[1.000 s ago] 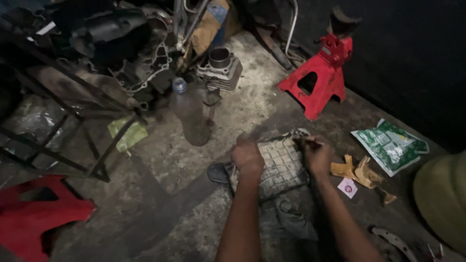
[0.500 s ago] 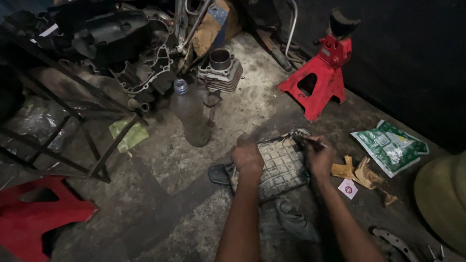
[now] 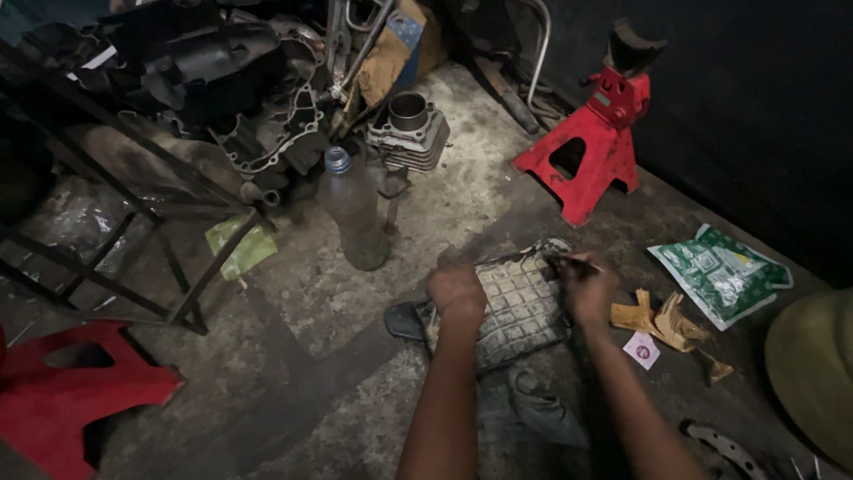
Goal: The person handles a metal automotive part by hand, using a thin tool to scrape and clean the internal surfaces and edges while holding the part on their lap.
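Hands pressing on a grey ribbed cover (image 3: pixel 520 307) lying flat on the concrete floor (image 3: pixel 302 293), long axis running left to right between them. Left hand (image 3: pixel 456 292) clenching the cover's near-left edge; right hand (image 3: pixel 586 286) gripping a thin dark tool (image 3: pixel 569 260) at the far-right corner, pointing leftward across it.

A grey, grid-ribbed metal cover (image 3: pixel 518 307) is steadied on the concrete floor (image 3: pixel 338 293) by the left hand (image 3: pixel 457 291), while a thin dark tool (image 3: pixel 569 260) is gripped by the right hand (image 3: pixel 588 286) at its far edge. A clear plastic bottle (image 3: pixel 353 209) is seen nearby.
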